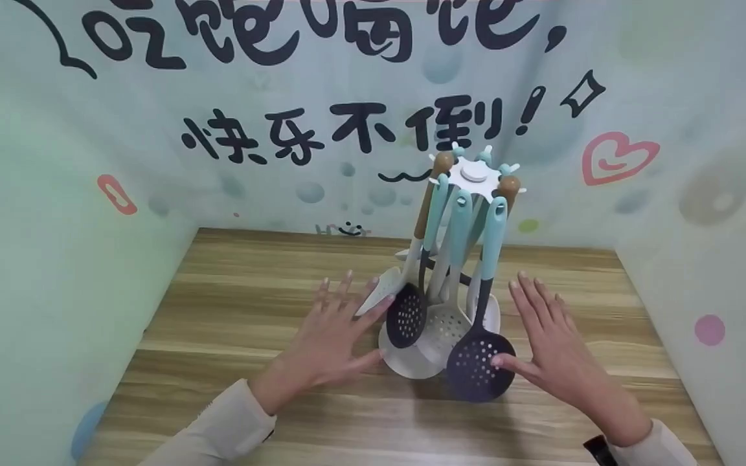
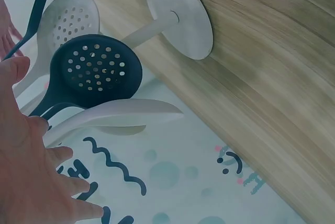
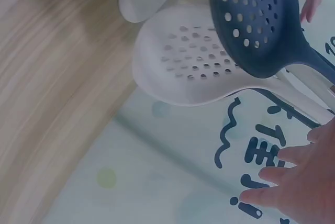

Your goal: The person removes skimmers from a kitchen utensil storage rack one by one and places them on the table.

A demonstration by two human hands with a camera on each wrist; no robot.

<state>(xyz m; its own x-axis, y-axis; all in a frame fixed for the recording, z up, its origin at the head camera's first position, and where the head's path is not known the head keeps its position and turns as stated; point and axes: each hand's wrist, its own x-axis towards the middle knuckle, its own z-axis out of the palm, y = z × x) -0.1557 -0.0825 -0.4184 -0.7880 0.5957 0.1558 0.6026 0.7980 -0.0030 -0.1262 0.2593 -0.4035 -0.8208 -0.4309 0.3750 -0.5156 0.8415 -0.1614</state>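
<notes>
A utensil stand with a white hub (image 1: 474, 178) and round white base (image 1: 410, 364) holds several kitchen utensils hanging by teal or brown handles. At its front right hangs a dark skimmer (image 1: 467, 382); another dark skimmer (image 1: 404, 317) is at the left, beside a white skimmer (image 1: 449, 317) and a white utensil (image 1: 381, 294). My left hand (image 1: 324, 349) is on the stand's left with fingers spread, fingertips right at the left skimmer. On the other side, my right hand (image 1: 561, 356) has straight fingers, its thumb overlapping the front skimmer in the head view. Neither hand grips anything.
The stand is on a wood-grain table (image 1: 230, 310), near its back edge. Behind and on both sides hangs a pale printed cloth (image 1: 308, 77) with black lettering. A dark band (image 1: 599, 448) shows at the right wrist.
</notes>
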